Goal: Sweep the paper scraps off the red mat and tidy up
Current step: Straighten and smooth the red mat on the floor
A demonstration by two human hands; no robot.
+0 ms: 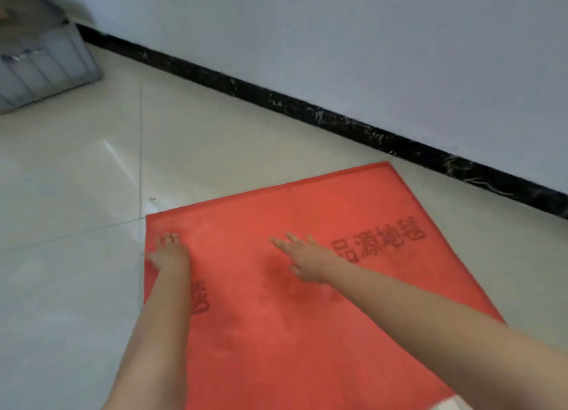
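Observation:
A red mat (276,333) with dark printed characters lies flat on the pale tiled floor. My left hand (169,251) is over the mat's left edge near its far left corner; its fingers look bent, and motion blur hides whether they hold anything. My right hand (302,256) lies over the middle of the mat with fingers spread and straight, palm down. No paper scraps show on the mat. One tiny dark speck (152,199) sits on the floor just beyond the mat's far left corner.
A grey ribbed bin (46,68) stands at the far left against the wall, blurred. A black marble skirting board (307,108) runs along the grey wall behind the mat. Glossy floor tiles (76,179) stretch to the left of the mat.

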